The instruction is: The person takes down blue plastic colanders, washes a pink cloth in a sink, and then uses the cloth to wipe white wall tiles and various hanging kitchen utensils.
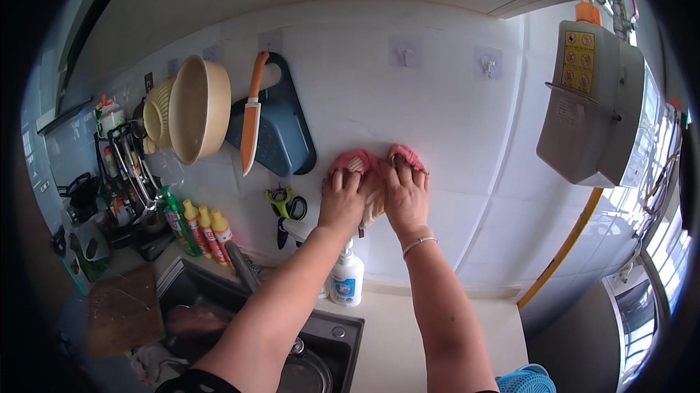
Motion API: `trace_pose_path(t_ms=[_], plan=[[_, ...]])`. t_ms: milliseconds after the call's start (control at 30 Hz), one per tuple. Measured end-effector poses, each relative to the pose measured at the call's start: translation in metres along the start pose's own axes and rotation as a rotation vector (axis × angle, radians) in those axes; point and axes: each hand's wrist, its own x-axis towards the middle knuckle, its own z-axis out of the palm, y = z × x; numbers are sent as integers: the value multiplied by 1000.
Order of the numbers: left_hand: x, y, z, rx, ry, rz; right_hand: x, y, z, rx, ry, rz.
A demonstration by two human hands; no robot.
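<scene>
Both arms reach forward to the tiled wall above the counter. My left hand point(343, 196) grips one part of a bunched pink cloth point(354, 159). My right hand point(407, 190), with a bracelet at its wrist, holds the other part, and pink folds stand above the fingers of both hands. Between the hands, a pale, yellowish part of cloth hangs down. Just below stands a white pump bottle point(346, 278) on the counter. To the left, an orange knife point(251, 125) and a blue-grey plastic basket point(284, 130) hang on the wall.
A dark sink point(350, 338) lies at lower left, beside a wooden cutting board point(126, 311). Several yellow-capped bottles point(205, 229) stand behind it. A beige basin point(210, 111) hangs at left. A grey water heater point(590, 108) and a yellow pipe point(563, 251) are at right; a blue plastic basket point(526, 379) is at bottom.
</scene>
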Motion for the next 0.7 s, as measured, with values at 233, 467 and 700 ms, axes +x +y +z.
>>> trace_pose_path(t_ms=[233, 467, 700], plan=[[-42, 43, 8, -47, -210, 38, -77, 18, 6, 24, -57, 67], [-67, 93, 16, -65, -437, 165, -139, 66, -19, 23, -185, -17], [70, 98, -1, -133, 108, 219, 24, 129, -86, -50, 160, 75]])
